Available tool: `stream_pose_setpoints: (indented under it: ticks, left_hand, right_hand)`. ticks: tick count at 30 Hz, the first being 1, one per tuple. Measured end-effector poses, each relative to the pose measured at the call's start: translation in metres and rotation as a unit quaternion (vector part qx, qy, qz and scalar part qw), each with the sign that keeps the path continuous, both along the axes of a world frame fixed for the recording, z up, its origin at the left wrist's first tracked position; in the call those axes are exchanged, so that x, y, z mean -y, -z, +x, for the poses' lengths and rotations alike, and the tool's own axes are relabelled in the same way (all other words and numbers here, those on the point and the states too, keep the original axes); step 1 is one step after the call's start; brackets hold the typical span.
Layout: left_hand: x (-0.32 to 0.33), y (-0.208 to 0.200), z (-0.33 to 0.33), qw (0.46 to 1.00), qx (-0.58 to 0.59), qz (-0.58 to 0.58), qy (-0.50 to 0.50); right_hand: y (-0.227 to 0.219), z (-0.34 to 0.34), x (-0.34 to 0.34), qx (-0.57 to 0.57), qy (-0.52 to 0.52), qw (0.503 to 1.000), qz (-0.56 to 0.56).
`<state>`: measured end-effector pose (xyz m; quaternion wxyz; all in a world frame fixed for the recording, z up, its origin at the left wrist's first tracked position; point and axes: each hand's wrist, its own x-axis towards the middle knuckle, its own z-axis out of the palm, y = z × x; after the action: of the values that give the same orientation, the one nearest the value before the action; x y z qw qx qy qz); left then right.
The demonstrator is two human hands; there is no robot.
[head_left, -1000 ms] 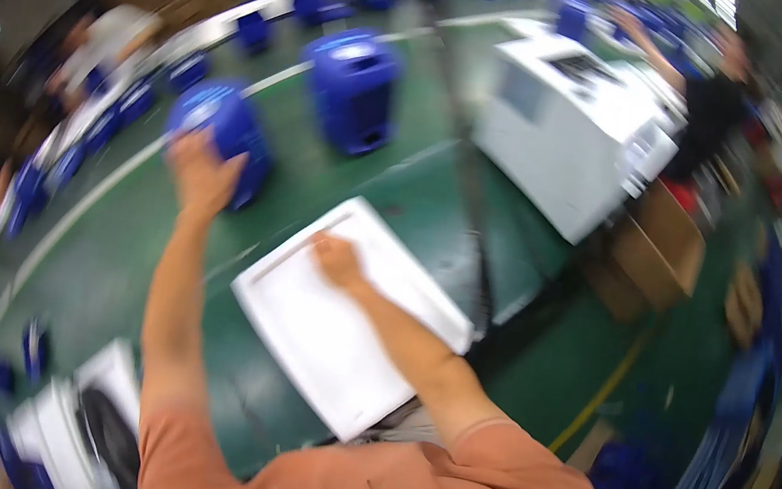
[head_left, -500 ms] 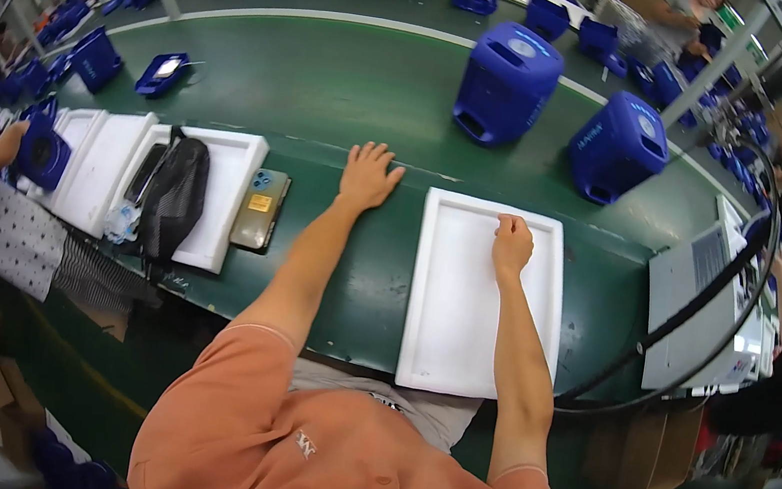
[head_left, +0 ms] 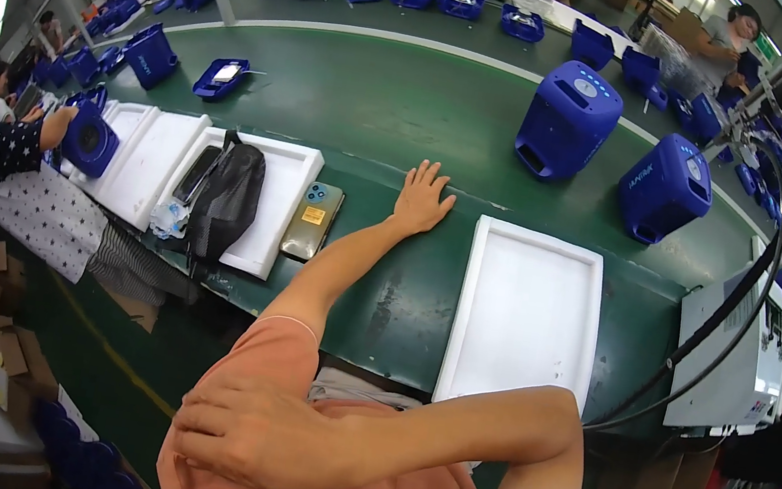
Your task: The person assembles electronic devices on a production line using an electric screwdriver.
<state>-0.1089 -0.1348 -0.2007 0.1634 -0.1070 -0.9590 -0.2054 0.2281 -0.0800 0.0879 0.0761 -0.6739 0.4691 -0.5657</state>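
Observation:
My left hand (head_left: 423, 199) lies palm down on the green table (head_left: 374, 288), fingers stretched and spread, holding nothing. It is between a phone (head_left: 312, 223) with a yellow label and a white foam tray (head_left: 530, 316). Drawn back across my chest, my right hand (head_left: 256, 434) has its fingers together, bent over my left upper arm and the orange shirt sleeve (head_left: 280, 344). Its palm is hidden. The foam tray stands bare in front of me at the right.
Two blue boxy cases (head_left: 569, 121) stand beyond the tray. At left, a black pouch (head_left: 228, 200) lies in another foam tray (head_left: 298, 165). A light grey machine (head_left: 723, 360) with black cables stands at right. A co-worker (head_left: 11, 147) handles a blue part (head_left: 91, 142) at far left.
My right hand has left the foam tray and come back to my left upper arm. The left hand stays flat on the table. The view has shifted, so the scene sits further right.

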Motion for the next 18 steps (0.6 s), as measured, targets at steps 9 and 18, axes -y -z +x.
stream_pose_setpoints:
  ticks: [9,18]
  left_hand:
    - [0.026,0.005,0.011,0.999,-0.007,-0.017,-0.051]
    - [0.007,0.0,0.006,0.999,-0.022,-0.006,-0.029]
  right_hand:
    - [-0.002,-0.064,-0.047,0.092,-0.005,0.994,0.05]
    - [0.204,-0.259,-0.193,0.051,0.689,0.702,0.174]
